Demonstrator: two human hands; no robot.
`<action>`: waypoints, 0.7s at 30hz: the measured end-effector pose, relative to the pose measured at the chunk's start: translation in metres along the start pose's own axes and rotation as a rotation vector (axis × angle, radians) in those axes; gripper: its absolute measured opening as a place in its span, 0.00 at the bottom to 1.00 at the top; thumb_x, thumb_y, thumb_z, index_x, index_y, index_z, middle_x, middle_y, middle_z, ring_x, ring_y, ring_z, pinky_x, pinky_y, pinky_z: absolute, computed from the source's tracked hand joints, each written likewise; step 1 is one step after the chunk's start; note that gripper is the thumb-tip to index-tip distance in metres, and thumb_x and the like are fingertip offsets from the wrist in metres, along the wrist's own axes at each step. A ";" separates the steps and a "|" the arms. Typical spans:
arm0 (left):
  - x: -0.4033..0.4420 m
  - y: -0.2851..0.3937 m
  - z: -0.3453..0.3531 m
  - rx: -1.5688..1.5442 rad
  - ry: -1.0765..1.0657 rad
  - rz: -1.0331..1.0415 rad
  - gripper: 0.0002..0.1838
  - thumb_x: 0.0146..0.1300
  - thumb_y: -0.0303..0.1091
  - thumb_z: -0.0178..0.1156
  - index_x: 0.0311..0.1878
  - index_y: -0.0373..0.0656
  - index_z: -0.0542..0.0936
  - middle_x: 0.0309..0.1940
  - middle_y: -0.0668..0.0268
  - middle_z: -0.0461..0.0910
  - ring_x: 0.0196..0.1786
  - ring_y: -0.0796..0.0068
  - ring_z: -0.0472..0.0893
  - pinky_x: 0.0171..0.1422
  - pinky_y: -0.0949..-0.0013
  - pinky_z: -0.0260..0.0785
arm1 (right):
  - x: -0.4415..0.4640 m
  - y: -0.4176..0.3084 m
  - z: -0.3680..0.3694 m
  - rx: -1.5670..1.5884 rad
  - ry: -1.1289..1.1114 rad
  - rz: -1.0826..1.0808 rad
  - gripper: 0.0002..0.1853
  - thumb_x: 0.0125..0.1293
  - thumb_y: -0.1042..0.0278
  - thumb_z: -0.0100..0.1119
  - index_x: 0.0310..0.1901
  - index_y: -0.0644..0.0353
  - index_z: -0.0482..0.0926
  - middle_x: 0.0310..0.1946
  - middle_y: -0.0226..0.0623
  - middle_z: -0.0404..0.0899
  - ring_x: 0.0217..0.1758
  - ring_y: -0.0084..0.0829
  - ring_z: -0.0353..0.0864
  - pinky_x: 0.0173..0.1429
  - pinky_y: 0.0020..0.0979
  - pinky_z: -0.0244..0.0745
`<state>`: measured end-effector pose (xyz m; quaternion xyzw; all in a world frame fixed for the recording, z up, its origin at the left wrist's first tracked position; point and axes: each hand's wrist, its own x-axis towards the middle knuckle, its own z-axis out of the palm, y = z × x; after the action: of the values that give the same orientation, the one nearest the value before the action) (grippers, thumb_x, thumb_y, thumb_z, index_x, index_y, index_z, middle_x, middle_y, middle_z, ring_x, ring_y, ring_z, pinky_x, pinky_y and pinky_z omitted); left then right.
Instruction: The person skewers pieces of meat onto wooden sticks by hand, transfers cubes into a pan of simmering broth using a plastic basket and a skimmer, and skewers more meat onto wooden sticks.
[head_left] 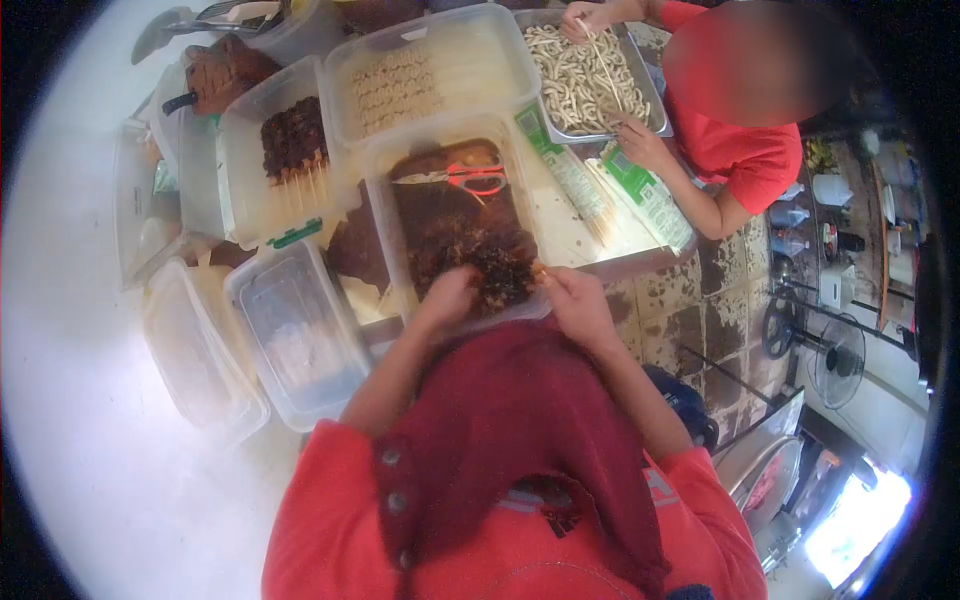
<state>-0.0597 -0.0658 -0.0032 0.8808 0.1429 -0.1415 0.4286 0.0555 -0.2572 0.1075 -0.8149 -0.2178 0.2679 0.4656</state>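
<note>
Dark, saucy marinated meat [478,252] lies heaped at the near end of a clear plastic tub [382,215]. My left hand [452,293] is curled at the left of the heap, its fingertips against the meat and partly hidden. At the tub's near right corner, my right hand [580,303] is closed in a pinch beside the meat. What it pinches is too small to make out. Red-handled scissors [475,180] rest in brown sauce at the tub's far end.
Left stands a tub of dark skewered meat [290,140]; behind, a tub of pale skewered pieces [395,88]. A co-worker in red handles a stick over a metal tray [662,122] of pale pieces. Green-labelled skewer packs [640,195] and an empty-looking tub [300,345] are nearby.
</note>
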 end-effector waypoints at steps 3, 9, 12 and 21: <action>0.014 -0.008 -0.014 -0.169 0.207 -0.072 0.13 0.54 0.27 0.57 0.43 0.34 0.77 0.34 0.53 0.80 0.36 0.59 0.80 0.43 0.62 0.70 | 0.000 -0.005 -0.003 -0.017 -0.021 0.038 0.13 0.63 0.62 0.51 0.35 0.66 0.77 0.18 0.49 0.71 0.21 0.38 0.73 0.30 0.35 0.68; 0.035 -0.001 -0.056 -0.262 0.227 -0.206 0.11 0.53 0.29 0.60 0.39 0.35 0.79 0.30 0.58 0.81 0.32 0.70 0.79 0.40 0.66 0.70 | 0.001 -0.003 -0.003 0.017 -0.014 0.035 0.13 0.63 0.63 0.50 0.35 0.66 0.76 0.18 0.48 0.71 0.21 0.38 0.72 0.30 0.35 0.68; 0.041 0.013 -0.079 0.072 -0.187 -0.109 0.12 0.50 0.32 0.60 0.35 0.34 0.80 0.25 0.53 0.80 0.31 0.62 0.80 0.39 0.62 0.71 | 0.000 -0.011 -0.009 0.009 -0.021 0.079 0.13 0.63 0.62 0.50 0.35 0.66 0.76 0.19 0.49 0.71 0.22 0.38 0.73 0.31 0.35 0.68; 0.038 0.014 -0.032 0.387 0.300 -0.355 0.19 0.50 0.30 0.55 0.48 0.39 0.72 0.46 0.47 0.73 0.50 0.51 0.73 0.50 0.54 0.68 | -0.005 -0.013 -0.013 -0.046 -0.028 0.061 0.13 0.64 0.63 0.51 0.38 0.67 0.77 0.22 0.45 0.75 0.27 0.30 0.75 0.35 0.31 0.69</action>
<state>-0.0157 -0.0436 0.0111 0.9185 0.3267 -0.1072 0.1953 0.0584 -0.2620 0.1254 -0.8276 -0.2055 0.2885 0.4354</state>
